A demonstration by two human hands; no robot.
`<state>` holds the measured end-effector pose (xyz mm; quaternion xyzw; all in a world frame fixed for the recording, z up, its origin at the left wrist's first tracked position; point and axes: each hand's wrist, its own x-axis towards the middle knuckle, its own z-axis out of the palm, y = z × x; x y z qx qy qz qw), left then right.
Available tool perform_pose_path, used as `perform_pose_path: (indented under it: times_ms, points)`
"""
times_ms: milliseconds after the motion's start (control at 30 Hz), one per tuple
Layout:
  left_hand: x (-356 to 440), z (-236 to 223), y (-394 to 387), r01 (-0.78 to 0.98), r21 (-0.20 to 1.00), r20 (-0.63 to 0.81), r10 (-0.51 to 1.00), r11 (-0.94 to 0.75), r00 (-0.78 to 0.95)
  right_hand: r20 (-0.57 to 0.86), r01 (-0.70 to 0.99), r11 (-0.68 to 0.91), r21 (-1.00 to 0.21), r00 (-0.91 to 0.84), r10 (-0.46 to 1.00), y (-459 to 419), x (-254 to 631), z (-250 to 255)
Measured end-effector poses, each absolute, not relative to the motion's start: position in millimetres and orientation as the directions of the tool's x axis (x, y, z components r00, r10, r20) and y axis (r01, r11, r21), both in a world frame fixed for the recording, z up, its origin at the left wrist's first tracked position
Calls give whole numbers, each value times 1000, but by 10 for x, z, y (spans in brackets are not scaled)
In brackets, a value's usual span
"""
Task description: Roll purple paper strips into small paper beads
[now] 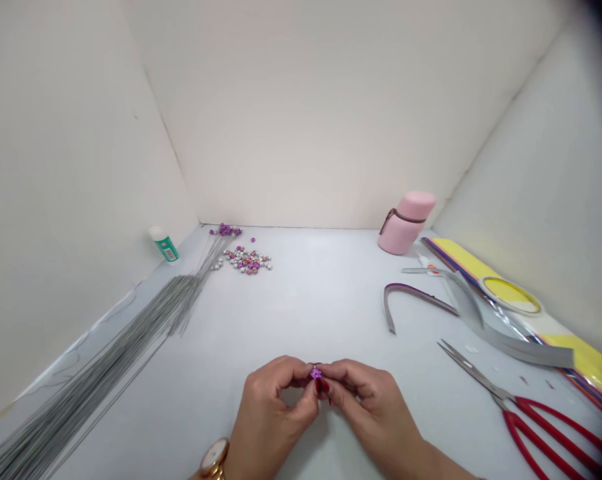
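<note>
Between the fingertips of both hands, low in the middle of the view, is a small shiny purple folded star (315, 374). My left hand (281, 397) pinches it from the left, thumb against forefinger. From the other side my right hand (363, 400) pinches it too, with its dark red nails close to the star. The fingertips cover part of it. Beyond the hands, at the back left, lies a pile of little silver, pink and purple folded stars (249, 261). A single purple star (253, 239) sits just behind that pile.
A bundle of thin grey wires (115, 363) runs along the left, some tipped with purple stars (225, 230). A glue stick (165, 245) stands nearby. At right are a pink flask (405, 223), paper strips (421, 292), a tape roll (511, 295), yellow sheets (455, 257) and red-handled scissors (503, 397).
</note>
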<state>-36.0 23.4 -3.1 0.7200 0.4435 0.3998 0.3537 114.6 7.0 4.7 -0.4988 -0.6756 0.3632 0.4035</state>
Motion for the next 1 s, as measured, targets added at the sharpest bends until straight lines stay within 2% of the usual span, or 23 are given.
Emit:
perform_pose_path:
  times_ms: [100,233,467,667,767,900,1000]
  points:
    - [-341,-43,231,324,899,210,939,-295,273,237,426,294,-856,-182,954,57,1151,6]
    - [-331,-39,239,321,903,212,945,-287,249,318,440,364,-821,-178,931,56,1147,-35]
    - [-351,-7,229,307,891,253,927,-335,278,192,387,243,-890,-166,967,75,1140,33]
    - [-330,-39,227,418,809,337,909,-412,245,256,449,297,-843,-150,955,53,1104,-16]
    - [-327,-38,224,414,811,338,909,-413,243,288,460,318,-829,-136,948,52,1093,-49]
    - [-356,-15,234,331,885,242,931,-328,275,173,335,193,-922,-89,981,61,1101,-30]
    - [-387,7,247,304,893,238,922,-331,305,50,206,67,-976,-89,995,70,1105,6]
